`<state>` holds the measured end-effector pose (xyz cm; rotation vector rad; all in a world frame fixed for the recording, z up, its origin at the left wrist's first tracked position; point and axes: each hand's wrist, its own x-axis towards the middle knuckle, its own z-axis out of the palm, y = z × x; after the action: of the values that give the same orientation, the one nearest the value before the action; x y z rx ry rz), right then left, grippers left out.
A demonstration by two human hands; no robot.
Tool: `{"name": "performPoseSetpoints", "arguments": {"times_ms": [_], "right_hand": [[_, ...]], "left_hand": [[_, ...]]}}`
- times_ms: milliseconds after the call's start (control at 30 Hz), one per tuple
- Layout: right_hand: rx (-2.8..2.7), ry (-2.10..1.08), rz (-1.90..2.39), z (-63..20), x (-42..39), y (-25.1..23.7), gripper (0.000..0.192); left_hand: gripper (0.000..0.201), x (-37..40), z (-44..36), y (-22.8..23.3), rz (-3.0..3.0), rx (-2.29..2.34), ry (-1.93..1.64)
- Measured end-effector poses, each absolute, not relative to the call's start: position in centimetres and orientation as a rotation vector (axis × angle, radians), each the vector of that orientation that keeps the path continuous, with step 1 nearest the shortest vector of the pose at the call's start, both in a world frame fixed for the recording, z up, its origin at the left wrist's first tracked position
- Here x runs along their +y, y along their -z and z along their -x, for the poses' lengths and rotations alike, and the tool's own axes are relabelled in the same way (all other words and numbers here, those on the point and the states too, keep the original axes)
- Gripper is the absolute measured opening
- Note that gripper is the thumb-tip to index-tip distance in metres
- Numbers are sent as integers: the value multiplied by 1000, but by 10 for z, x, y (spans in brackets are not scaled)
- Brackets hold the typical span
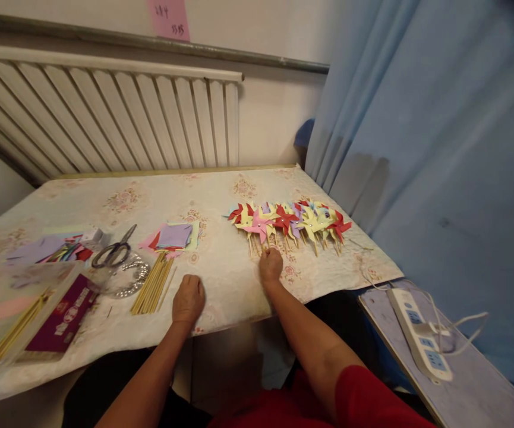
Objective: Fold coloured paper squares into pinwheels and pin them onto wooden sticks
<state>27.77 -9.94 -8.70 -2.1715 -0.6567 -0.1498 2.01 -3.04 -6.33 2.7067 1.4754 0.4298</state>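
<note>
My right hand is closed, its fingertips at the lower end of the stick of a pink paper pinwheel. That pinwheel lies at the front left of a row of red, yellow and purple pinwheels with wooden sticks. My left hand rests on the tablecloth in a loose fist, with nothing showing in it. Just left of it lies a bundle of thin wooden sticks. Behind the bundle is a stack of coloured paper squares.
Dark-handled scissors lie left, beside a clear bag of small silvery pieces. A purple box holding more sticks and coloured paper scraps is further left. A power strip sits on a side board at right, below a blue curtain.
</note>
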Motion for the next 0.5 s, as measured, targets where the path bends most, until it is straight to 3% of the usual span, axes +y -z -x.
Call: {"name": "performPoseSetpoints", "arguments": {"times_ms": [500], "right_hand": [[-802, 128, 2079, -260, -141, 85, 21]], "left_hand": [[21, -32, -21, 60, -2704, 1487, -468]]}}
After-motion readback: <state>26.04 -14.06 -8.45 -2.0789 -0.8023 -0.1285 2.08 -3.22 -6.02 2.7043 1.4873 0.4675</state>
